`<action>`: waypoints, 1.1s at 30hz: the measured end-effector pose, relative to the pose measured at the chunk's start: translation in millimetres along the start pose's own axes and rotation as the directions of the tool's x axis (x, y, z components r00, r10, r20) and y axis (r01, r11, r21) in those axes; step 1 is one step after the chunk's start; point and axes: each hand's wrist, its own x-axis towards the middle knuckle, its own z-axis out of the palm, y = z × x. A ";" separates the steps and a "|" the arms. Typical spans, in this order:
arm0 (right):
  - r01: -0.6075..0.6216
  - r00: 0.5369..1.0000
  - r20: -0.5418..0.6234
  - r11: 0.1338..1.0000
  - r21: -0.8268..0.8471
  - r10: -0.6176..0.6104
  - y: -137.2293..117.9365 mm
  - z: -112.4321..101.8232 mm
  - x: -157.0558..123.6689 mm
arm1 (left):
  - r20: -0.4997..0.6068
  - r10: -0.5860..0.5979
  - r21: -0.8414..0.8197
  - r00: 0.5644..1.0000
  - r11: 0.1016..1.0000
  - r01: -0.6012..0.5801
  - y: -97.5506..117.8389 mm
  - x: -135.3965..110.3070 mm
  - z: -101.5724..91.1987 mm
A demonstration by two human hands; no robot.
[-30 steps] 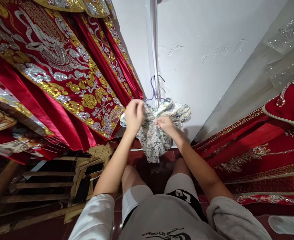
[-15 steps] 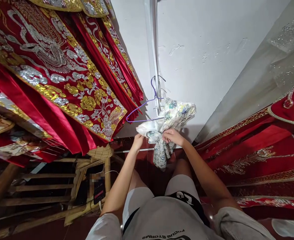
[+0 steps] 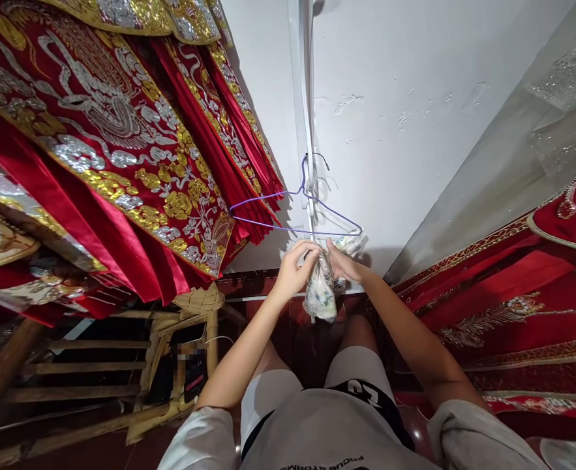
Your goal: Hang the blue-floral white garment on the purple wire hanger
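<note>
A pale floral-printed cloth (image 3: 321, 292) is bunched between both my hands just below a purple wire hanger (image 3: 295, 214). The hanger hangs bare from a hook on the white wall (image 3: 405, 130). My left hand (image 3: 295, 267) is closed on the cloth's left side. My right hand (image 3: 342, 262) grips its top right, fingers pressed together. The cloth's lower end dangles over my knees.
Red robes embroidered in gold and silver (image 3: 121, 143) hang close on the left. More red embroidered fabric (image 3: 513, 300) lies on the right. A wooden bamboo chair (image 3: 170, 365) with a phone on it stands at lower left. The floor is dark red tile.
The cloth has come off the hanger, which now hangs bare. Both hands dropped lower and gathered the cloth into a tight bundle.
</note>
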 end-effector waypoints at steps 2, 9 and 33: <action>-0.023 0.984 0.175 1.000 0.009 0.021 -8.4 -2.7 -7.1 | -0.106 -0.033 -0.020 0.994 0.999 0.031 -14.1 -3.0 -2.4; 0.414 0.910 0.146 0.851 -0.324 -0.388 -34.8 -12.3 -10.6 | 0.583 -0.280 -0.029 0.762 0.931 0.365 -40.7 -47.0 -28.2; 0.240 0.831 -0.276 0.759 -0.605 -0.483 -4.8 -44.3 -8.5 | 0.075 0.015 0.355 0.997 0.934 -0.040 -13.8 43.4 -105.8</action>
